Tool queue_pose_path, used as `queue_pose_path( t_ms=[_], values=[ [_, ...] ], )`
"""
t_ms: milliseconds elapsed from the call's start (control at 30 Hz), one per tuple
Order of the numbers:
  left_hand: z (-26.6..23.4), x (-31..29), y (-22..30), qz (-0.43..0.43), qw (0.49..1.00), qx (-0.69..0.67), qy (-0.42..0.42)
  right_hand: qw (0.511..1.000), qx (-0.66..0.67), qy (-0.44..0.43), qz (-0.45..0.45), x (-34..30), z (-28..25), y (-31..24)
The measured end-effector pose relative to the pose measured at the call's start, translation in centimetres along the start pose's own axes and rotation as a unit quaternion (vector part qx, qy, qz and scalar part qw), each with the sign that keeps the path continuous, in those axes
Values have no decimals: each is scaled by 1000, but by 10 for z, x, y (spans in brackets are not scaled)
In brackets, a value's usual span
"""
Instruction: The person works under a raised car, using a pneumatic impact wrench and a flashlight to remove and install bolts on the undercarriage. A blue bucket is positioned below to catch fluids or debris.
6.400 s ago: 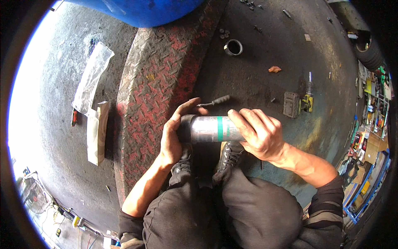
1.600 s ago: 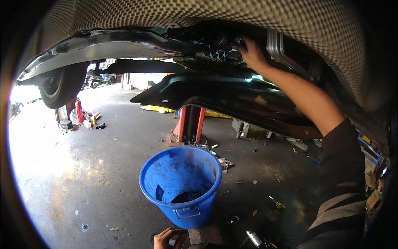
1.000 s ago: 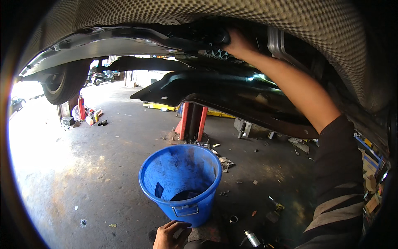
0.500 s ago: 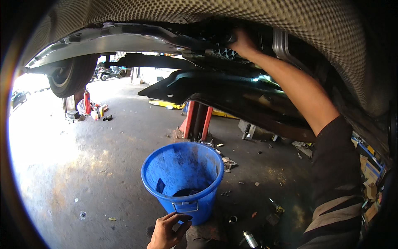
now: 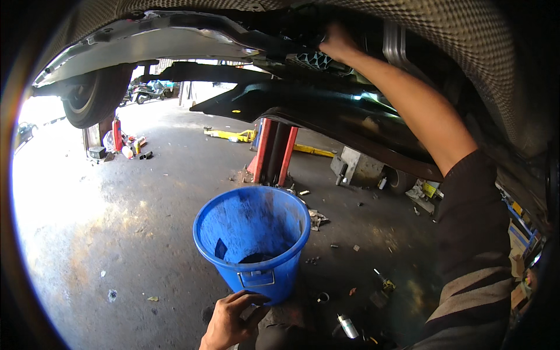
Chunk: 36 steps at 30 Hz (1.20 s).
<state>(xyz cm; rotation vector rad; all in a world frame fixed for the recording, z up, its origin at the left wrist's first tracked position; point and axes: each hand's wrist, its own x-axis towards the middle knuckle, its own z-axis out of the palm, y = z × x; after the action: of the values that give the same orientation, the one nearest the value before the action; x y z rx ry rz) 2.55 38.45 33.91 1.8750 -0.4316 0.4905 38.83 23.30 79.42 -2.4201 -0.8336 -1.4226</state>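
My right arm reaches up under a raised vehicle, its hand (image 5: 338,45) among dark parts beside a mesh-patterned metal piece (image 5: 315,60). The fingers there look closed round something dark that I cannot make out. Low in front of me, my left hand (image 5: 232,318) hangs loosely curled, thumb and forefinger apart, with nothing visible between them. It is just in front of a large blue bucket (image 5: 252,274) with a metal handle. Dark residue shows inside the bucket.
A dark undercover panel (image 5: 245,105) hangs below the vehicle, near a wheel (image 5: 96,96). Behind the bucket stands a red lift post (image 5: 265,149). A fire extinguisher (image 5: 117,135) is at left. On the floor lie a silver cylinder (image 5: 348,326) and a yellow-handled tool (image 5: 387,284).
The view has tilted slightly down, so the vehicle's underside and the bucket sit higher. My right hand stays up among the parts, and my left hand stays in front of the bucket.
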Motion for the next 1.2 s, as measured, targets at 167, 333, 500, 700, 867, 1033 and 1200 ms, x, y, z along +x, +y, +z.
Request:
queue_pose_path(
  t_ms=[167, 333, 500, 700, 867, 1033, 1200],
  values=[
    [-5, -5, -1, 16, 1000, 9, 16, 986, 0, 49, -159, -25, -13, 52],
    [-11, -9, -3, 15, 999, 8, 39, 998, -25, -47, 45, -44, -33, 126],
    [-8, -7, -5, 3, 1000, 7, 25, 985, -79, -102, 114, -31, -33, 141],
    [-3, -5, -9, 4, 1000, 21, 16, 982, -155, -74, 81, -17, -13, 150],
    [-6, -3, -11, 0, 1000, 12, 21, 999, -36, -18, 24, -22, -3, 145],
    [-4, -2, -12, -13, 1000, 0, 22, 996, 53, -7, -69, -29, -16, 101],
    [-2, 0, -15, 0, 1000, 15, 7, 992, 67, -3, -103, -25, -20, 70]
  ],
)
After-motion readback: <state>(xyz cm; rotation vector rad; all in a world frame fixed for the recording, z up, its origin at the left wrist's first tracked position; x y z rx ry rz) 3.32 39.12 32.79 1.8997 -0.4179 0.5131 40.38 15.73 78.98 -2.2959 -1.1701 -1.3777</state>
